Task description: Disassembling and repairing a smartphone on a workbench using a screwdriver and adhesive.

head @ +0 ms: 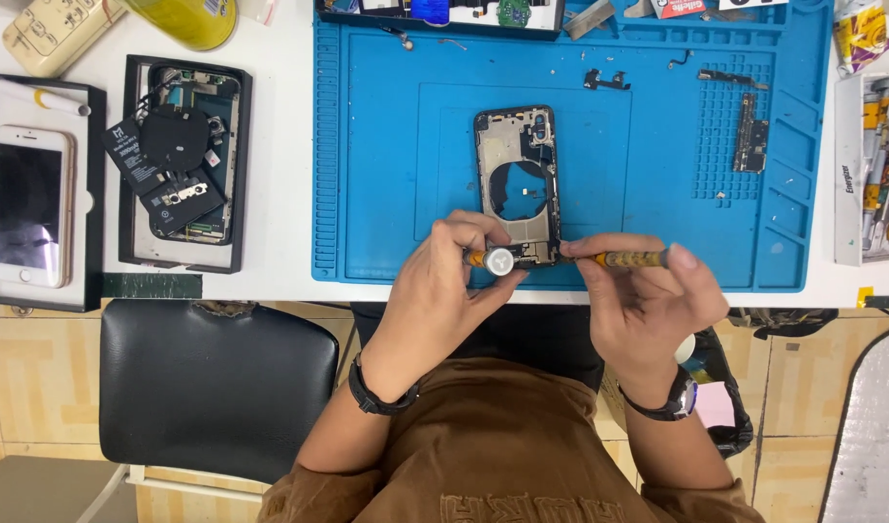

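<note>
In the head view, a stripped phone frame (518,184) is seen lying flat on a blue mat (386,174), near the mat's near edge, with its near end between the two hands. The left hand (444,291) is placed at the near left corner of the frame; its fingers are curled narrowly around an orange tool with a round silver cap (498,260), which is held just beside the frame's near edge. The right hand (648,295) is closed on a yellow screwdriver (623,259), which is held almost level, with its tip pointed left at the near right corner of the frame; whether the tip touches the frame cannot be told. A dark band is worn on each wrist. On the right part of the mat a small circuit board (750,133) is laid, well apart from the frame, and small loose parts are scattered at the far side. To the left of the mat, on the white table (280,145), an opened phone (185,155) with black parts on it is kept in a black tray, and further left a white phone (30,205) is lying with its screen up. A black chair (217,387) is seen near the table at the left.
</note>
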